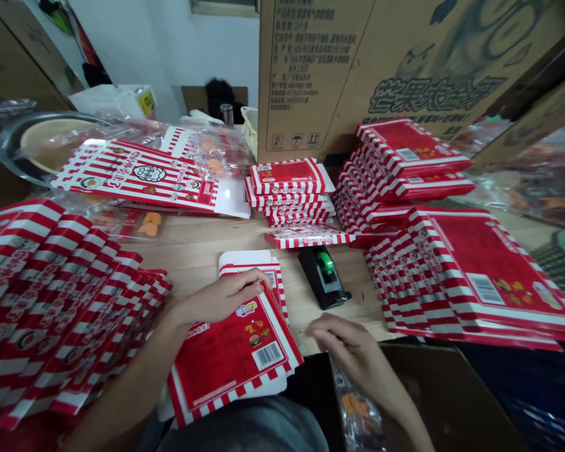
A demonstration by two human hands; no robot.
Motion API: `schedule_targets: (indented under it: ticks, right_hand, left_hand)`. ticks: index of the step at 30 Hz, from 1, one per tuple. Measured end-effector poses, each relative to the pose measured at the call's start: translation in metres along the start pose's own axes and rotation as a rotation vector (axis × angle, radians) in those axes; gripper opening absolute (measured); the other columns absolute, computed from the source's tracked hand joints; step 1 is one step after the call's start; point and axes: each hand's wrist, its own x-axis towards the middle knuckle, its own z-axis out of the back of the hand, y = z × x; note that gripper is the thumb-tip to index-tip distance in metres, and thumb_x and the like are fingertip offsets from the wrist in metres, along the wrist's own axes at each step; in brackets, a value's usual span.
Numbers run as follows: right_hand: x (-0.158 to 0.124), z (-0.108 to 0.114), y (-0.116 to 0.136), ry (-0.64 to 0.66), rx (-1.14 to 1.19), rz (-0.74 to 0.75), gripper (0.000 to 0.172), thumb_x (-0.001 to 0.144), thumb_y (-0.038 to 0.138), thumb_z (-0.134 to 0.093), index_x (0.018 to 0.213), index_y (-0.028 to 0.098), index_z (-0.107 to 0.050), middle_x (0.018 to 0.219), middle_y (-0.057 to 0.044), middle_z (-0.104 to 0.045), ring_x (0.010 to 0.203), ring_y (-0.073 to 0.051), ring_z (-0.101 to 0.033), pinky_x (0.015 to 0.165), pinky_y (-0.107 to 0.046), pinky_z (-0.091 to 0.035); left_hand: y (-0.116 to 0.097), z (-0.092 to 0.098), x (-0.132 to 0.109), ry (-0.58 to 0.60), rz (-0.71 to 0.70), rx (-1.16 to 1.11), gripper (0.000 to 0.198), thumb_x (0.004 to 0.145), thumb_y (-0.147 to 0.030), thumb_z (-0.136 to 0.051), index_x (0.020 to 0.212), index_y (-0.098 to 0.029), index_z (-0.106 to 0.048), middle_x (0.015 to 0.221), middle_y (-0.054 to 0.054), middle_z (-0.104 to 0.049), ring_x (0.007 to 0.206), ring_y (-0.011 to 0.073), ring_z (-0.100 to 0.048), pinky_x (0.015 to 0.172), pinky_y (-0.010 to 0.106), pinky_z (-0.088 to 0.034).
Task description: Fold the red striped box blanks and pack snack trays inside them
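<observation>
Resting flat-fingered, left hand (226,295) tops 1 red carton (230,361) (right hand (353,351) half-curled beside, empty).

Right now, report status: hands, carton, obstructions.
Left hand flat on the flattened red-striped carton at the table edge, grip open. Right hand hovering beside it, blurred, grip unclear. Tape dispenser just beyond, carton stacks both sides.

White wall (136,44), wooden table (193,245)
</observation>
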Motion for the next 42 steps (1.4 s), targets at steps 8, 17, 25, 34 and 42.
schedule_targets:
  ticks: [8, 17, 25, 34, 42]
  right_hand:
    - [0.05, 0.001, 0.024, 0.278, -0.142, 0.045, 0.031, 0.077, 0.039, -0.062, 0.058, 0.016, -0.052, 0.051, 0.006, -0.044, 0.047, -0.007, -0.036, 0.046, -0.019, -0.027]
    - [0.037, -0.041, -0.008, 0.461, 0.652, -0.086, 0.066, 0.052, 0.082, -0.048, 0.046, 0.017, -0.043, 0.04, 0.006, -0.039, 0.034, -0.006, -0.036, 0.037, -0.019, -0.035]
    - [0.091, 0.012, -0.031, -0.406, -0.425, 0.132, 0.026, 0.086, 0.031, -0.045, 0.102, 0.016, -0.059, 0.1, -0.014, -0.062, 0.093, -0.026, -0.055, 0.084, -0.044, -0.043]
    - [0.136, 0.038, -0.04, -0.244, -0.701, 0.373, 0.03, 0.078, 0.005, -0.047, 0.1, 0.019, -0.062, 0.101, -0.008, -0.066, 0.098, -0.022, -0.057, 0.094, -0.041, -0.04]
    - [0.122, 0.084, 0.044, -0.778, -0.711, 0.722, 0.032, 0.081, 0.009, -0.052, 0.109, 0.025, -0.057, 0.104, -0.005, -0.062, 0.1, -0.02, -0.056, 0.09, -0.037, -0.043]
  left_hand:
    - [-0.015, -0.001, 0.004, 0.121, -0.074, 0.0, 0.025, 0.089, -0.027, -0.038, 0.102, -0.023, -0.058, 0.097, 0.002, -0.063, 0.09, 0.0149, -0.057, 0.082, 0.025, -0.044]
    - [-0.017, -0.007, 0.013, 0.199, -0.085, -0.277, 0.023, 0.088, -0.034, -0.042, 0.091, -0.02, -0.061, 0.089, 0.004, -0.064, 0.084, 0.0149, -0.059, 0.077, 0.025, -0.046]
    - [0.012, 0.051, 0.068, -1.023, 0.115, -0.85, 0.017, 0.072, -0.031, -0.063, 0.078, -0.018, -0.055, 0.064, -0.004, -0.059, 0.05, 0.008, -0.055, 0.052, 0.02, -0.046]
    - [0.023, 0.087, 0.182, -1.053, 0.145, -0.826, 0.017, 0.072, -0.011, -0.056, 0.061, -0.016, -0.044, 0.057, -0.004, -0.052, 0.054, 0.0077, -0.055, 0.06, 0.025, -0.052]
    - [0.043, 0.08, 0.154, -0.964, 0.112, -0.447, 0.015, 0.073, -0.02, -0.054, 0.083, -0.014, -0.062, 0.077, 0.003, -0.064, 0.072, 0.0144, -0.06, 0.066, 0.025, -0.048]
